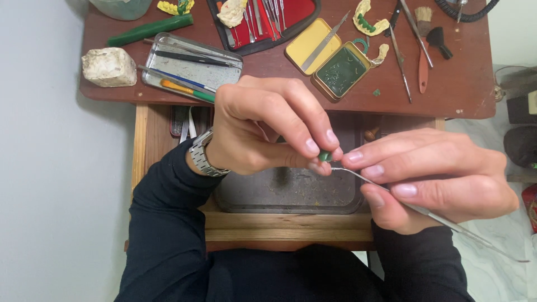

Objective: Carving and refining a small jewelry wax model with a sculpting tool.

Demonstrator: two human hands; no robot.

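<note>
My left hand pinches the small green wax bead at its fingertips, my right hand closed on the thin metal carving tool touching it; excess pressure could pop it loose.

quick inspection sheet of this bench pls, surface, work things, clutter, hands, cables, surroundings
surface: brown wooden bench, open drawer tray below
job's things: small green piece pinched in left hand; thin metal tool in right hand, tip at the piece
clutter: open yellow tin, metal instrument tray, red tool case, green stick, white stone block, brush
grippers: both hands closed on their items
cables: black ribbed hose at top edge
surroundings: pale wall left, light floor right
</note>
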